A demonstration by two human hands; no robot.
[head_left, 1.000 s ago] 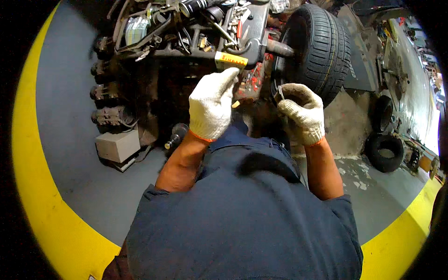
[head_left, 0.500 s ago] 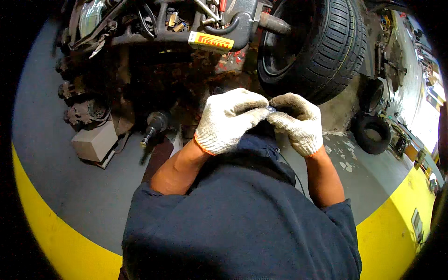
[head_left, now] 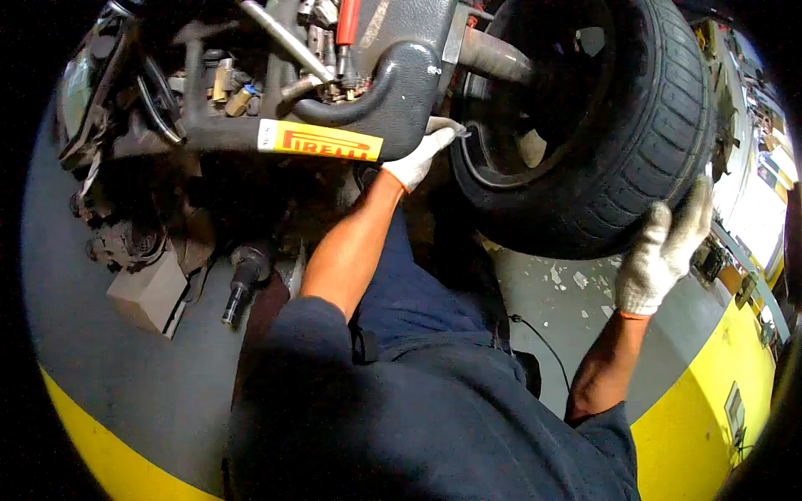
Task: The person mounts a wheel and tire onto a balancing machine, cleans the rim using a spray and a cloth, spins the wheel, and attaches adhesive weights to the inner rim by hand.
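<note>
A black tyre [head_left: 647,138] on a wheel is mounted on a thick metal shaft [head_left: 497,57]. My left hand [head_left: 424,156], in a white knit glove, reaches to the near left edge of the wheel rim [head_left: 501,178]. Its fingers are closed on a small greyish piece [head_left: 463,131], too small to name, at the rim's edge. My right hand [head_left: 666,250], gloved too, is open, with fingers stretched along the right side of the tyre's tread. The wheel's inner face is mostly in shadow.
Left of the wheel, a dark machine tray [head_left: 409,88] holds a red-handled tool [head_left: 347,23], a metal bar [head_left: 288,40] and small parts. An impact wrench [head_left: 242,284] hangs low on the left, near a pale box [head_left: 150,292]. A cable [head_left: 547,342] trails over the floor.
My hands, together at a small piece before, have parted. The left went forward to the rim with the small piece; the right moved out to the tyre. My view has come closer to the wheel.
</note>
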